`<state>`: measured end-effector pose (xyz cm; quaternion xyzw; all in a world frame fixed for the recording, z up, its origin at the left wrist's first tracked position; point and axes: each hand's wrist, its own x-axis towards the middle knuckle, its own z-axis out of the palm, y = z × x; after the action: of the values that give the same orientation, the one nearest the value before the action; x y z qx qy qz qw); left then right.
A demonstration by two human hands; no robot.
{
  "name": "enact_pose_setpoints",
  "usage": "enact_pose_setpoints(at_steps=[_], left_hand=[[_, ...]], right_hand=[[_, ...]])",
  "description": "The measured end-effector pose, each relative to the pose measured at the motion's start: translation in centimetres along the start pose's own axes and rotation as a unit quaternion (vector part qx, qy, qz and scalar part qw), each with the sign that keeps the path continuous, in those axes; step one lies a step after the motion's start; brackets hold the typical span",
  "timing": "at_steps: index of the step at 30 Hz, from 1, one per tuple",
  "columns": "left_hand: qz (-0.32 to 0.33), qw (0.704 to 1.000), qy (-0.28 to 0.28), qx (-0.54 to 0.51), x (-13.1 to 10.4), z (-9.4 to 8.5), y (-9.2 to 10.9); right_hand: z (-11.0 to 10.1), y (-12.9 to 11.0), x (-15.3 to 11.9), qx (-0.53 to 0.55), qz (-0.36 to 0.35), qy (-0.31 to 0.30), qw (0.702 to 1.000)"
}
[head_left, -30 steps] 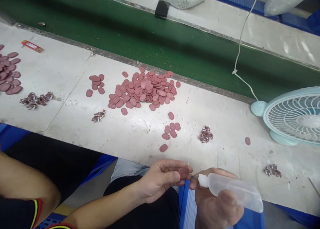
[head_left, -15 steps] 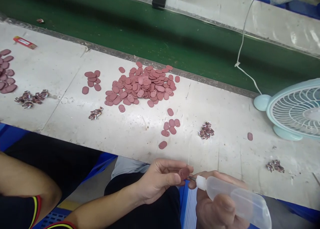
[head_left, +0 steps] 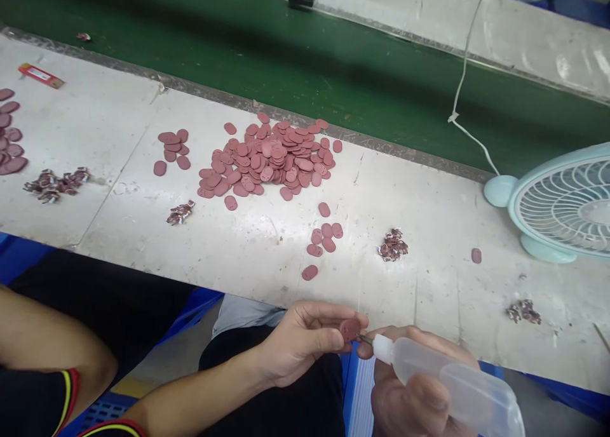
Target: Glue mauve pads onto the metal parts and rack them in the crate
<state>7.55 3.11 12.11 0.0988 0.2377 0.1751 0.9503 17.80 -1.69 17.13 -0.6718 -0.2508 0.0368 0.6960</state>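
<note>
My left hand (head_left: 295,345) pinches a flat reddish-brown oval piece (head_left: 350,329) between thumb and fingers, just past the table's near edge. Small dark marks show on the piece's face. My right hand (head_left: 410,392) is wrapped around a translucent squeeze bottle (head_left: 457,376) with a white cap and a thin metal needle tip (head_left: 365,339). The bottle lies nearly level, its needle pointing left at the lower right edge of the oval piece. Whether the tip touches the piece I cannot tell. Several loose oval pieces (head_left: 326,230) lie on the table beyond my hands.
A large heap of oval pieces (head_left: 276,157) covers the middle of the white table (head_left: 381,176). Clusters of small brown-and-white bits (head_left: 393,245) lie about. A light-blue fan (head_left: 567,202) stands at right, its cord crossing a green belt (head_left: 381,87). At left is another bent arm (head_left: 52,335).
The view has shifted slightly, so the things on the table sit a little higher. Both hands keep nearly the same pose, and the oval piece appears turned slightly against the needle tip.
</note>
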Motion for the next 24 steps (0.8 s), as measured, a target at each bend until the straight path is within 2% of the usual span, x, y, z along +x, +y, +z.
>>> enact_pose_setpoints(at_steps=[5, 10, 15, 24], left_hand=[[-0.001, 1.000, 0.002, -0.004, 0.0, -0.1, -0.1], [-0.001, 1.000, 0.000, -0.009, 0.0, -0.2, -0.2], [0.000, 1.000, -0.007, -0.003, 0.0, -0.2, -0.4], [-0.005, 1.000, -0.012, -0.018, -0.1, -0.4, -0.2]], right_hand=[[-0.2, 0.1, -0.1, -0.018, -0.019, -0.019, 0.999], [-0.6, 0.3, 0.0, 0.035, 0.003, -0.047, 0.998], [-1.0, 0.2, 0.0, 0.036, 0.013, -0.069, 0.997], [-0.7, -0.1, 0.0, 0.026, 0.010, -0.054, 0.998]])
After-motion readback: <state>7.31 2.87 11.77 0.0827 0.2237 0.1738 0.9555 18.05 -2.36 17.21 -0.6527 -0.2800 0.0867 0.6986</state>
